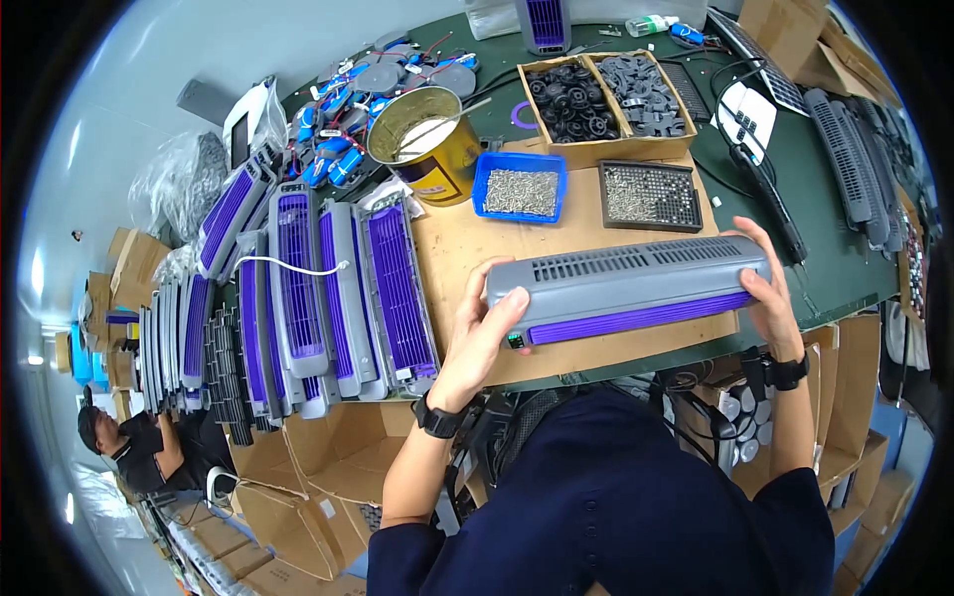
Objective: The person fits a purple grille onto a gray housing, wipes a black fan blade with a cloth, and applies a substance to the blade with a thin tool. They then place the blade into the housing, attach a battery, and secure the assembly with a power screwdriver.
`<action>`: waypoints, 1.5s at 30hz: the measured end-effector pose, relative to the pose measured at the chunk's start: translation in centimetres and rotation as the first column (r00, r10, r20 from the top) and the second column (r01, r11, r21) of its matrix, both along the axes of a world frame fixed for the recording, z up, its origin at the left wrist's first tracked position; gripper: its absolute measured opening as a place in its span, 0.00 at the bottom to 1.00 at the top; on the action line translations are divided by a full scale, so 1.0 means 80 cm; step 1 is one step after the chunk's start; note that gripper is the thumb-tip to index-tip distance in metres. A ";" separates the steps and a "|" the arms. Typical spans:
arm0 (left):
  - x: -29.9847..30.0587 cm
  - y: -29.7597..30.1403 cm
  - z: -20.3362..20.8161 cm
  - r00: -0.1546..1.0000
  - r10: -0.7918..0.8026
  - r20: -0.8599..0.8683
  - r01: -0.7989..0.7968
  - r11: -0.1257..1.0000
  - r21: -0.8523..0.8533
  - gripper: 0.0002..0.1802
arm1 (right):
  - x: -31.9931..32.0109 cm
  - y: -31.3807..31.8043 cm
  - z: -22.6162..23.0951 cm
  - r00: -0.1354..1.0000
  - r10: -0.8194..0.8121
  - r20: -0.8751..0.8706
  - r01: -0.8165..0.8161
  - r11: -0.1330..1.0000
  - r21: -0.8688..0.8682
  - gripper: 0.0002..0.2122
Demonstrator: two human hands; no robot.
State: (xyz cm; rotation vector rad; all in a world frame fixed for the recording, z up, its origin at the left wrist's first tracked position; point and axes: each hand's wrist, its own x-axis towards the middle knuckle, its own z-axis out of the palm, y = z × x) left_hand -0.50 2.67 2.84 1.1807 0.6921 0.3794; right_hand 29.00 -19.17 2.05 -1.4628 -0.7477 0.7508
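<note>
A long grey plastic appliance housing (636, 283) with a slotted top and a purple grille lies across both my hands, above the cardboard-covered part of the table. My left hand (475, 333) grips its left end, thumb on the near side beside a small dark panel with green marks. Around the right end my right hand (773, 298) is closed, thumb on the front edge. Just beyond the housing sit a blue tray (519, 189) of small screws and a black grid tray (651, 196) partly filled with small metal pieces.
Several similar grey-and-purple housings (298, 283) stand at the left. Behind them are a yellow can (437, 164) and a heap of blue wired parts (338, 149). A divided box (608, 139) holds black and grey parts. A power screwdriver (770, 204) lies right; cartons (298, 497) stand below.
</note>
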 end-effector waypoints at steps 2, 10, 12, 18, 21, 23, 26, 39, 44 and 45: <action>0.006 0.002 0.007 1.000 -0.004 0.005 0.004 1.000 -0.014 0.28 | 0.003 -0.007 0.004 0.995 0.012 -0.095 -0.011 1.000 0.013 0.30; 0.050 -0.021 0.012 0.984 -0.178 -0.027 0.173 0.976 -0.131 0.32 | 0.020 -0.062 0.016 0.974 -0.133 -0.181 0.138 0.990 0.019 0.19; 0.064 -0.030 0.012 0.972 -0.233 -0.017 0.228 0.961 -0.155 0.33 | 0.029 -0.084 0.014 0.963 -0.158 -0.219 0.170 0.985 0.036 0.17; 0.118 -0.063 -0.004 0.873 -0.483 -0.070 0.458 0.859 -0.229 0.39 | 0.027 -0.164 0.035 0.928 -0.319 -0.192 0.313 0.948 -0.065 0.19; 0.148 -0.077 -0.019 0.806 -0.592 -0.015 0.561 0.771 -0.302 0.38 | 0.034 -0.224 0.029 0.924 -0.374 -0.081 0.368 0.926 -0.081 0.24; 0.159 -0.088 -0.017 0.759 -0.651 -0.013 0.622 0.731 -0.281 0.37 | 0.042 -0.265 0.034 0.917 -0.388 -0.090 0.385 0.922 -0.050 0.27; 0.163 -0.093 -0.007 0.793 -0.605 -0.073 0.608 0.793 0.029 0.32 | 0.037 -0.354 0.052 0.822 -0.568 -0.030 0.567 0.822 -0.043 0.26; 0.220 -0.021 -0.050 0.946 -0.002 -0.324 0.324 0.036 0.946 0.03 | -0.064 -0.627 -0.014 0.342 -0.664 0.665 0.860 -0.064 -0.506 0.31; 0.242 -0.020 -0.053 0.959 -0.055 -0.279 0.280 0.009 0.960 0.02 | -0.078 -0.650 -0.119 0.431 -0.471 0.769 0.608 -0.479 -0.634 0.33; 0.243 -0.021 -0.054 0.957 -0.057 -0.284 0.285 0.007 0.958 0.02 | -0.082 -0.650 -0.140 0.423 -0.458 0.782 0.571 -0.536 -0.623 0.33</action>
